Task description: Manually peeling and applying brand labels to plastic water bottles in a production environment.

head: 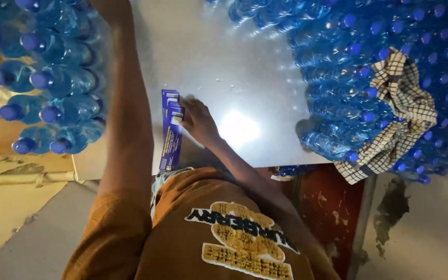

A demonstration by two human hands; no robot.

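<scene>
1. A white table is seen from above, filling the middle of the frame, with a bright glare spot just right of centre.
2. A strip of purple labels is laid on the table left of centre, running from mid-frame down to the table's near edge.
3. The right hand is placed at the upper end of the strip, its fingertips touching the small white patches there; the fingers are bent and held close together, pressed down on the strip rather than wrapped around it.
4. The left arm is stretched up the left-centre of the frame to the top edge, where the left hand is cut off by the frame; whether that hand is spread or closed cannot be told.
5. Clear bottles with blue caps are packed together in the upper left of the frame, just beside the left arm.
6. A far larger mass of the same blue-capped bottles is stacked over the upper right of the frame, reaching down to the table's right edge.
7. A checked cloth in cream and dark lines is draped over the right-hand bottles, hanging down toward the lower right.
8. An orange shirt with a printed patch is seen at the bottom centre.
</scene>
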